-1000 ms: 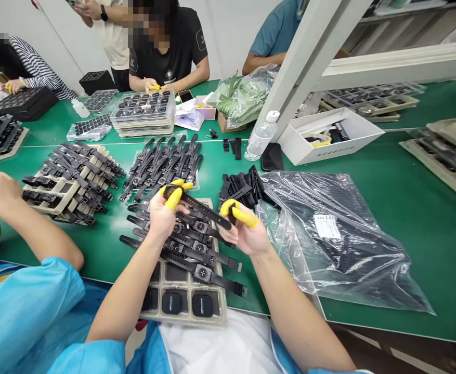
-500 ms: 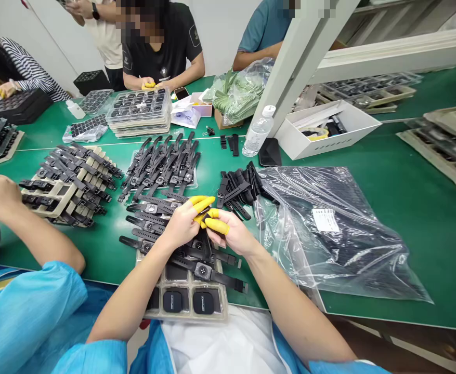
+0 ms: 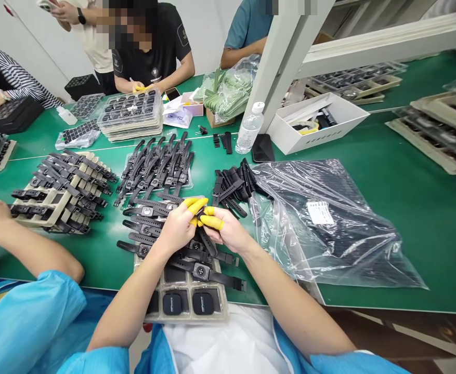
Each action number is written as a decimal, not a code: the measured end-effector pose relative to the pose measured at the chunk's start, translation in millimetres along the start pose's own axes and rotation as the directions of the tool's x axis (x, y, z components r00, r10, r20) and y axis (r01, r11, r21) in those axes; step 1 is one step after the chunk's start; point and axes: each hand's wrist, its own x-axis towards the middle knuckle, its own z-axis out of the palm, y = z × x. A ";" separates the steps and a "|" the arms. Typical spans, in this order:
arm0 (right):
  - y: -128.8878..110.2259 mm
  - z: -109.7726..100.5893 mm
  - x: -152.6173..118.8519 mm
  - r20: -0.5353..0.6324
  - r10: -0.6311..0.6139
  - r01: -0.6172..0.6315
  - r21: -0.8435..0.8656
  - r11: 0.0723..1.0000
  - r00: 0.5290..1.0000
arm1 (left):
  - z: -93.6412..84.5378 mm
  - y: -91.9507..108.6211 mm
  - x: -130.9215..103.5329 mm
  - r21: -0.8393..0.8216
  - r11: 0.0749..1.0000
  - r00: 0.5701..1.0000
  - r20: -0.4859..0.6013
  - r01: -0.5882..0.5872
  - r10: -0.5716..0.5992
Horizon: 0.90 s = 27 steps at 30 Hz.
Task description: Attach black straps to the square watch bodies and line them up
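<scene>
My left hand and my right hand, with yellow finger cots on several fingertips, meet above a tray. Between them they pinch a small black smartwatch, mostly covered by the fingers. A black strap hangs down just below the fingertips. Under my hands, several smartwatches with black straps lie across the moulded tray; one watch lies back side up nearest me. Two square black watch faces without visible straps sit in the tray's front compartments.
Loose black straps lie beyond my right hand, beside a large plastic bag of black contents. More strapped watches and a stacked tray pile stand left. A water bottle and white box stand behind. A co-worker's arm rests at left.
The view has shifted slightly. My fingers have closed more tightly together over the smartwatch, and a strap now shows hanging beneath them. Both hands stay over the tray.
</scene>
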 end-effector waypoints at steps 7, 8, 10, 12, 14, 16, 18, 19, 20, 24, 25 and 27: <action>0.6 6.3 1.7 -0.058 0.044 -0.035 0.152 0.988 0.997 | 5.5 0.5 1.6 -0.012 1.000 0.999 -0.049 -0.002 0.001; 0.9 6.3 1.9 -0.068 0.047 -0.034 0.175 0.984 0.997 | 5.1 1.0 1.7 -0.008 1.000 0.999 -0.043 -0.003 0.003; 1.1 5.9 2.3 -0.098 0.040 -0.018 0.209 0.978 0.994 | 2.2 2.7 2.1 -0.027 0.999 0.999 -0.026 -0.020 0.019; 1.2 5.1 2.9 -0.132 0.025 0.005 0.223 0.975 0.991 | -2.4 4.6 2.7 -0.091 0.994 0.998 -0.003 -0.055 0.055; 1.0 4.1 3.5 -0.156 0.012 0.022 0.216 0.976 0.988 | -6.7 6.4 3.3 -0.145 0.986 0.997 0.015 -0.077 0.080; 0.7 3.0 3.8 -0.166 0.010 0.023 0.200 0.980 0.986 | -9.3 7.8 3.7 -0.125 0.990 0.997 0.029 -0.070 0.074; 0.2 2.2 3.4 -0.149 0.033 -0.004 0.191 0.982 0.988 | -10.2 8.7 4.1 -0.045 0.998 0.997 0.052 -0.053 0.055; -0.1 2.0 2.9 -0.130 0.052 -0.026 0.191 0.981 0.990 | -10.4 8.9 4.2 -0.007 0.999 0.996 0.067 -0.052 0.052; -0.5 2.0 2.3 -0.111 0.068 -0.046 0.192 0.980 0.992 | -10.5 9.0 4.4 0.021 0.998 0.995 0.083 -0.057 0.055; -2.6 3.9 -0.5 -0.083 0.076 -0.059 0.189 0.980 0.994 | -12.5 9.1 4.9 0.057 0.995 0.991 0.109 -0.084 0.078; -3.0 4.5 -1.2 -0.087 0.074 -0.057 0.183 0.981 0.993 | -13.5 9.4 4.9 0.068 0.994 0.991 0.106 -0.091 0.083; -3.9 5.5 -2.3 -0.088 0.080 -0.063 0.172 0.983 0.993 | -15.5 10.3 4.6 0.089 0.990 0.990 0.106 -0.106 0.096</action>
